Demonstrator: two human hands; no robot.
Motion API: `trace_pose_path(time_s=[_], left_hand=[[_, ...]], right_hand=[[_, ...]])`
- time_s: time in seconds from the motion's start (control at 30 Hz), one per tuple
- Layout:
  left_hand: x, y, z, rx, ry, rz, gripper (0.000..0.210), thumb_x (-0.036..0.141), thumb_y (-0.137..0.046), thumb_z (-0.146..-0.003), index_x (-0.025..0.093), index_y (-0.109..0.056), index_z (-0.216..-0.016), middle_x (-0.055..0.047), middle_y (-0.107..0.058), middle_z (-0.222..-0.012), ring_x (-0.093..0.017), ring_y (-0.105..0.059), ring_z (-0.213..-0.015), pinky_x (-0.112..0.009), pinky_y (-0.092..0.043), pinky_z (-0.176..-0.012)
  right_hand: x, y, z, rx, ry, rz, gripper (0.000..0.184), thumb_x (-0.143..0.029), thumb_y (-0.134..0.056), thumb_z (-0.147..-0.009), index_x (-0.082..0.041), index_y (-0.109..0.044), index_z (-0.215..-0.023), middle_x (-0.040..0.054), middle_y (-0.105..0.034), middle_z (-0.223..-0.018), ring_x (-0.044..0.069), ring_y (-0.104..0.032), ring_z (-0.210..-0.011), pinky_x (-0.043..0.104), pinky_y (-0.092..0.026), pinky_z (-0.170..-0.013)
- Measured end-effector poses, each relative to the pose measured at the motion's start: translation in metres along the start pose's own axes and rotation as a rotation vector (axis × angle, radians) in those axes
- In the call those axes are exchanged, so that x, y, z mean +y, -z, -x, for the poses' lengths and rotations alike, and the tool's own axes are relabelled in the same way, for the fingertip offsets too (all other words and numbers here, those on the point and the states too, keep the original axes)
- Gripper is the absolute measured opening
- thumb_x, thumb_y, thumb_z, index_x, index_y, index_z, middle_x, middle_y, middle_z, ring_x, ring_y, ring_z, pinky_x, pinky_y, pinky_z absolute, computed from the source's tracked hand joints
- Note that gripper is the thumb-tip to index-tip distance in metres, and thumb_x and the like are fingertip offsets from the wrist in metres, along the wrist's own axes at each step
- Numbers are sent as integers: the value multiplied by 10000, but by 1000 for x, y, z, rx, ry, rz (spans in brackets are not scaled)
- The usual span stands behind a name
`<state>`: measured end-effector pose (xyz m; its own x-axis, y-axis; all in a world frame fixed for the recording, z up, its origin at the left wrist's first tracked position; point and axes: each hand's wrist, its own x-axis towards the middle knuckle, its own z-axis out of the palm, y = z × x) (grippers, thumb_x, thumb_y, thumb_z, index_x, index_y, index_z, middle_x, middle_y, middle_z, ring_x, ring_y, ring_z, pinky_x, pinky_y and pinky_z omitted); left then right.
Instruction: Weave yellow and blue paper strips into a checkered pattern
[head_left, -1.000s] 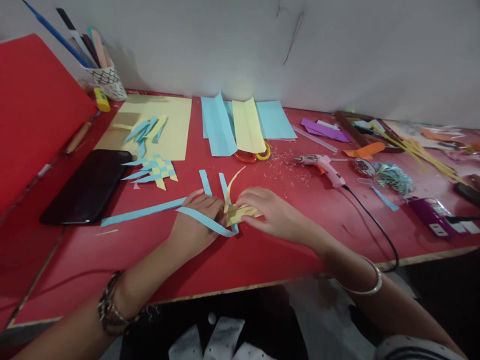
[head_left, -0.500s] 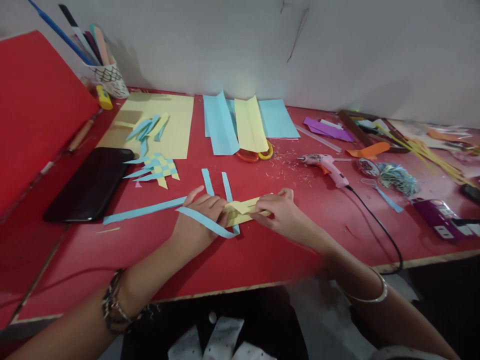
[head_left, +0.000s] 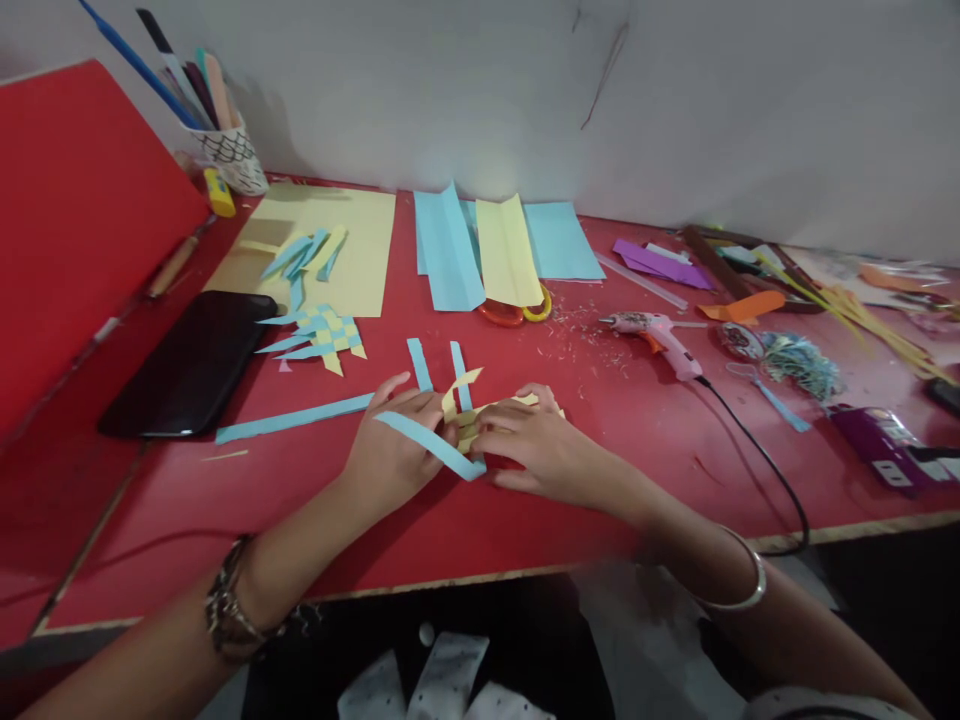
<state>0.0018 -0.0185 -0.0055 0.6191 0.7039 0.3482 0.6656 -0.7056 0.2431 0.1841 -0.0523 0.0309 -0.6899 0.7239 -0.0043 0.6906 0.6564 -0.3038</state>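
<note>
Both hands work on a small weave of blue and yellow paper strips on the red table. My left hand point(head_left: 397, 435) closes over the weave's left side, fingertips on the strips. A folded blue paper strip point(head_left: 431, 445) loops across the front of that hand; another blue strip point(head_left: 300, 417) runs out to the left. Two blue ends stick up behind. My right hand point(head_left: 536, 440) lies over the yellow paper strips point(head_left: 466, 432) with fingers bent onto them; a yellow end point(head_left: 465, 380) curls up between the hands. What the fingertips pinch is partly hidden.
A woven paper fish point(head_left: 322, 335) lies beside a black phone point(head_left: 187, 362). Folded blue and yellow sheets point(head_left: 506, 250) cover scissors at the back. A pink glue gun point(head_left: 656, 335) with a cord, a tassel point(head_left: 802, 362) and a purple device point(head_left: 881, 445) are at right.
My right hand has shifted left and flattened over the yellow strips. A yellow strip end now stands up between the hands. My left hand stays nearly in place.
</note>
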Motion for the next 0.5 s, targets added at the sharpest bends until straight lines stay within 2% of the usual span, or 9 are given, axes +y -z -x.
trace_pose_path(time_s=[0.17, 0.3, 0.5], left_hand=[[-1, 2, -2, -23, -5, 2, 231, 240, -388, -807, 192, -533, -634, -15, -611, -577, -193, -592, -588, -435, -395, -828], [0, 5, -3, -70, 44, -39, 269, 266, -386, -813, 199, -556, -616, -9, -556, -498, -203, -582, -570, -387, -418, -713], [-1, 7, -3, -57, 62, -51, 314, 297, -368, -827, 197, -537, -583, 13, -477, -429, -180, -525, -480, -342, -399, -613]], right_hand=[[1, -6, -4, 54, -74, -2, 139, -273, -505, -836, -215, -622, -790, 41, -637, -932, 167, -542, -857, 382, -210, -838], [0, -10, -3, 106, -175, -125, 149, -276, -528, -820, -209, -613, -718, 6, -627, -861, 151, -547, -867, 397, -159, -889], [3, -12, -3, 159, -258, -252, 151, -252, -513, -817, -188, -578, -696, 6, -624, -849, 139, -556, -826, 363, -222, -845]])
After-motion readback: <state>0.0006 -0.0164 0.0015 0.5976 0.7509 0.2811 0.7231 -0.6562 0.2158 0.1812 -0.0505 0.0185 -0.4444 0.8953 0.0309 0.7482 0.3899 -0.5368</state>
